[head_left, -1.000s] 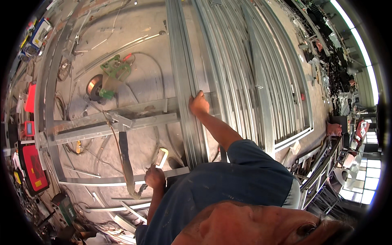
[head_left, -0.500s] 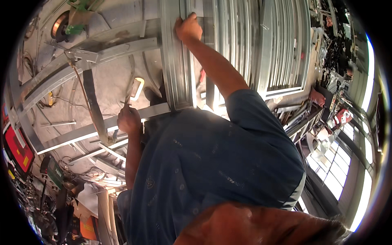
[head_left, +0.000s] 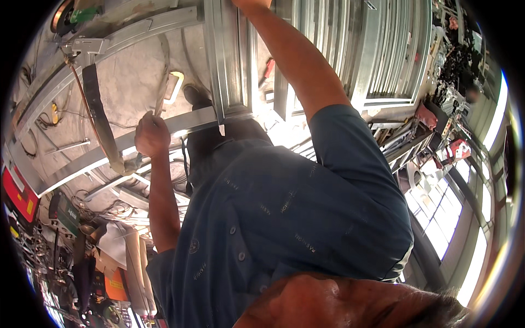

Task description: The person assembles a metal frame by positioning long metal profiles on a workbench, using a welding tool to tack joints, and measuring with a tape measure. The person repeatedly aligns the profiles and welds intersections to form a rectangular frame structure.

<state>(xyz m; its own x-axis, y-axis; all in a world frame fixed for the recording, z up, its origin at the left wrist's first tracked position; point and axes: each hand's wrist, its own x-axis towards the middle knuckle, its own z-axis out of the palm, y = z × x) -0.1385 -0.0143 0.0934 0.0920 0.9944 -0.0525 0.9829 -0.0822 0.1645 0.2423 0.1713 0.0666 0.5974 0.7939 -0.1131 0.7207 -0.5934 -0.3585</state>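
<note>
My left hand [head_left: 153, 134] is closed at the near bar [head_left: 194, 117] of a grey metal frame. A thin strip or rod shows just above the fist; whether the fist grips it or the bar, I cannot make out. My right arm reaches far forward over long metal profiles [head_left: 236, 82]. Only part of my right hand [head_left: 252, 3] shows at the top edge, by the profiles, and its fingers are cut off from view. The profiles' near end lies by the frame bar, where a narrow strip with a pale tip sticks out.
A yellow C-shaped tool [head_left: 174, 87] lies on the floor inside the frame. A dark sleeved piece [head_left: 98, 117] crosses the frame at left. More metal profiles [head_left: 391, 60] stand at right. A red case [head_left: 21, 191], cables and scrap lie at left.
The whole view has shifted, so the frame and both hands sit higher in the picture. My right hand has mostly left the top edge. The narrow strip's tip now shows past the bar.
</note>
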